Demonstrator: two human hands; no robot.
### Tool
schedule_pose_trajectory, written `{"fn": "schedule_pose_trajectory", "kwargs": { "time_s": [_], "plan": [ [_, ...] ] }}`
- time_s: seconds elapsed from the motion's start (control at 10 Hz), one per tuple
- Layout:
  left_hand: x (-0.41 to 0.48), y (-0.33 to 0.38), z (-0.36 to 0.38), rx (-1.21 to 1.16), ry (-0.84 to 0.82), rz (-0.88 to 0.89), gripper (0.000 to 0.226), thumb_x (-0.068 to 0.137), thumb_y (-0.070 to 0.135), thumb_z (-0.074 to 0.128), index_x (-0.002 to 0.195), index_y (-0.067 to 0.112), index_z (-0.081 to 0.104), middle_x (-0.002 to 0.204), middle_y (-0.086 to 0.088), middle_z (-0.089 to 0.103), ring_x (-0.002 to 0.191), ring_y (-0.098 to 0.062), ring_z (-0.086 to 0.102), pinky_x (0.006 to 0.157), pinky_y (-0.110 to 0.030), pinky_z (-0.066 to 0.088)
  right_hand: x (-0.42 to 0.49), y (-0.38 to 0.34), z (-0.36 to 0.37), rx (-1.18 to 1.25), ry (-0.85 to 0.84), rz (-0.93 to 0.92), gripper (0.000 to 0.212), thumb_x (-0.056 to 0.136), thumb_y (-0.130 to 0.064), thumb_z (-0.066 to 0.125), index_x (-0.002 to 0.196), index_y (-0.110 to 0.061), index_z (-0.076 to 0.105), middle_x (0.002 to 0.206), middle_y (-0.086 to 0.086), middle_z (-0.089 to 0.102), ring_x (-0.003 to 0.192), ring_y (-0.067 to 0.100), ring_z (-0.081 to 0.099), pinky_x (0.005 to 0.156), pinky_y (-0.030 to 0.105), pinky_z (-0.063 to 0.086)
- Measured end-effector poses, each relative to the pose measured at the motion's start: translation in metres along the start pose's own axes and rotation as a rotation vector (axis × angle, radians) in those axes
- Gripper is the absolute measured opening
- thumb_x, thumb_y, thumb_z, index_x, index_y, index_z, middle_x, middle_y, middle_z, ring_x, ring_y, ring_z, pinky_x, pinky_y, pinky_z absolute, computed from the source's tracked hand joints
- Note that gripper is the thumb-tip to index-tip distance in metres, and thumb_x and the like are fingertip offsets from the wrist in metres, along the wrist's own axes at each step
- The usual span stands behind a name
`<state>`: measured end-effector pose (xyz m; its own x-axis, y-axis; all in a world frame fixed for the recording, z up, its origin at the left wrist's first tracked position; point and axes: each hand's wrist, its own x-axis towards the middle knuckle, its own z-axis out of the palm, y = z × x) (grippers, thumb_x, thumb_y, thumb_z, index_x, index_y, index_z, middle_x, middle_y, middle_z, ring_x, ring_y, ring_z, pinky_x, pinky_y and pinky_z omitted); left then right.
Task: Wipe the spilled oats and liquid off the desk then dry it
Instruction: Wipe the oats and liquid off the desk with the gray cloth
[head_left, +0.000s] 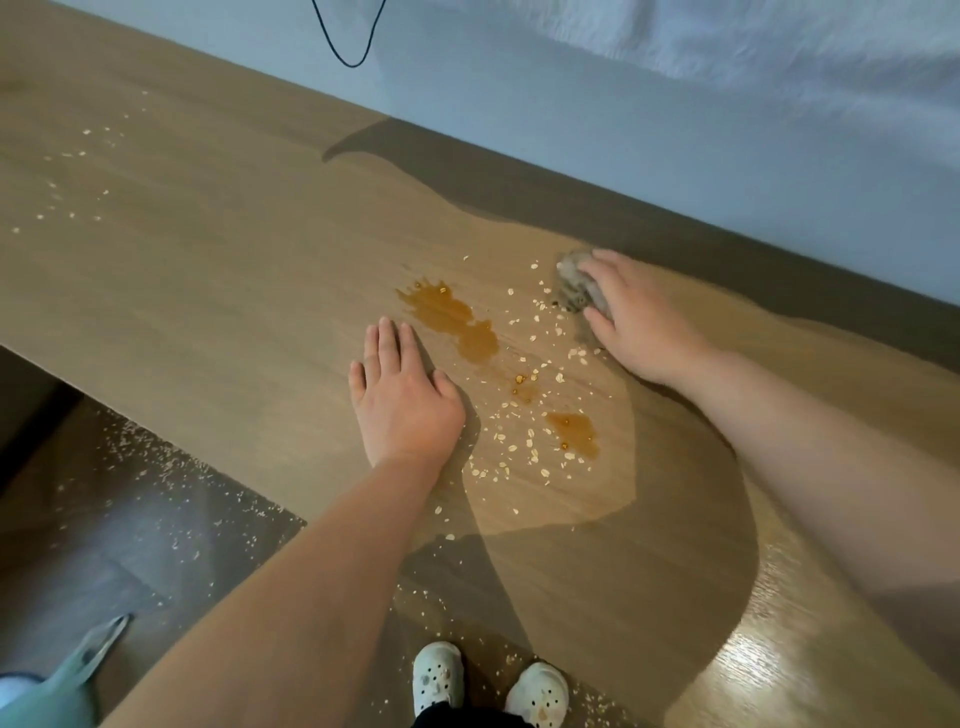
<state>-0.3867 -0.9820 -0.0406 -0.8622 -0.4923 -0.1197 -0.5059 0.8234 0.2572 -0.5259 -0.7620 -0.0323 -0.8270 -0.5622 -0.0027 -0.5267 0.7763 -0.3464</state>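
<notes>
A wooden desk (208, 249) carries an amber puddle of liquid (452, 317) and a smaller one (574, 431), with loose oats (519, 441) scattered between and around them. My left hand (402, 395) lies flat on the desk, fingers straight, just left of the puddles. My right hand (631, 317) grips a crumpled grey cloth (574, 286) pressed to the desk at the far right of the spill, near the back edge. More oats (72, 202) lie on the desk's far left.
A pale wall (675, 145) runs along the desk's back edge, with a black cable (348, 36) hanging at the top. Oats (171, 499) litter the floor below the front edge. My feet in white clogs (488, 686) stand by the desk. A pale green object (67, 680) is at bottom left.
</notes>
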Motion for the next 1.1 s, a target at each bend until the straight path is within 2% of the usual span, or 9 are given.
{"fn": "schedule_pose_trajectory", "kwargs": {
  "time_s": [0.1,0.2,0.3,0.4,0.6,0.8,0.9,1.0,1.1],
  "plan": [
    [0.001,0.000,0.001,0.005,0.001,0.002,0.065,0.098,0.031,0.031,0.157,0.015,0.008,0.165,-0.002,-0.001,0.151,-0.015,-0.006,0.122,-0.038,-0.003,0.002,0.037,-0.020,-0.034,-0.063,0.068,0.049,0.099,-0.023,0.050,0.145,-0.012,0.038,0.149,0.013,0.039,0.131,0.031,0.043,0.110,0.041,0.036],
    [0.001,0.000,0.001,0.001,0.005,0.000,0.065,0.098,0.031,0.031,0.157,0.015,0.009,0.165,-0.001,0.000,0.151,-0.015,-0.006,0.122,-0.038,-0.002,0.013,0.049,-0.017,0.039,0.136,0.397,0.046,0.098,-0.021,0.049,0.141,-0.010,0.040,0.144,0.019,0.043,0.129,0.039,0.044,0.106,0.045,0.040],
    [0.000,0.000,0.001,0.005,0.006,-0.002,0.064,0.099,0.031,0.031,0.157,0.015,0.010,0.165,-0.001,0.001,0.151,-0.015,-0.006,0.122,-0.038,-0.002,0.003,0.011,0.003,-0.015,0.150,0.258,0.045,0.095,-0.020,0.052,0.138,-0.011,0.043,0.143,0.015,0.046,0.134,0.034,0.042,0.112,0.049,0.036],
    [0.001,0.000,0.000,0.002,0.008,-0.001,0.064,0.099,0.031,0.032,0.157,0.015,0.010,0.165,-0.001,0.001,0.151,-0.014,-0.006,0.122,-0.038,-0.002,-0.023,0.002,-0.003,0.001,-0.063,-0.041,0.052,0.095,-0.022,0.053,0.144,-0.015,0.038,0.152,0.010,0.035,0.141,0.027,0.032,0.118,0.048,0.026],
    [0.001,0.000,0.001,-0.011,0.020,-0.007,0.063,0.099,0.030,0.033,0.157,0.016,0.012,0.165,-0.001,0.003,0.151,-0.014,-0.004,0.122,-0.037,-0.003,0.016,0.030,-0.007,-0.017,0.254,0.550,0.045,0.097,-0.019,0.046,0.140,-0.007,0.041,0.133,0.022,0.054,0.125,0.040,0.049,0.104,0.048,0.041],
    [0.001,0.000,0.001,-0.014,0.022,-0.007,0.064,0.098,0.030,0.034,0.157,0.015,0.012,0.164,-0.001,0.004,0.151,-0.014,-0.003,0.122,-0.037,-0.002,-0.005,0.014,-0.013,0.005,-0.038,-0.036,0.045,0.096,-0.015,0.051,0.141,-0.014,0.043,0.147,0.010,0.042,0.133,0.027,0.043,0.114,0.047,0.034],
    [0.002,0.000,0.001,-0.030,0.024,-0.012,0.064,0.098,0.030,0.034,0.156,0.015,0.013,0.164,-0.001,0.005,0.151,-0.014,-0.003,0.122,-0.037,-0.002,-0.019,0.044,-0.019,0.033,0.146,0.326,0.044,0.097,-0.017,0.050,0.140,-0.013,0.043,0.135,0.013,0.054,0.119,0.032,0.054,0.101,0.045,0.045],
    [0.001,0.001,0.001,-0.031,0.028,-0.010,0.064,0.097,0.029,0.035,0.156,0.015,0.014,0.164,-0.002,0.006,0.151,-0.015,-0.002,0.122,-0.038,-0.002,-0.040,0.024,-0.008,0.018,0.332,0.531,0.045,0.094,-0.014,0.050,0.138,-0.007,0.045,0.138,0.019,0.050,0.128,0.037,0.046,0.110,0.047,0.037],
    [0.000,0.001,0.001,-0.036,0.034,-0.008,0.064,0.097,0.028,0.036,0.156,0.014,0.016,0.164,-0.002,0.007,0.151,-0.016,-0.001,0.122,-0.038,0.000,-0.063,-0.018,0.012,0.037,0.197,0.281,0.045,0.093,-0.010,0.051,0.138,-0.007,0.045,0.148,0.017,0.041,0.140,0.033,0.035,0.119,0.046,0.024]
  ]
}}
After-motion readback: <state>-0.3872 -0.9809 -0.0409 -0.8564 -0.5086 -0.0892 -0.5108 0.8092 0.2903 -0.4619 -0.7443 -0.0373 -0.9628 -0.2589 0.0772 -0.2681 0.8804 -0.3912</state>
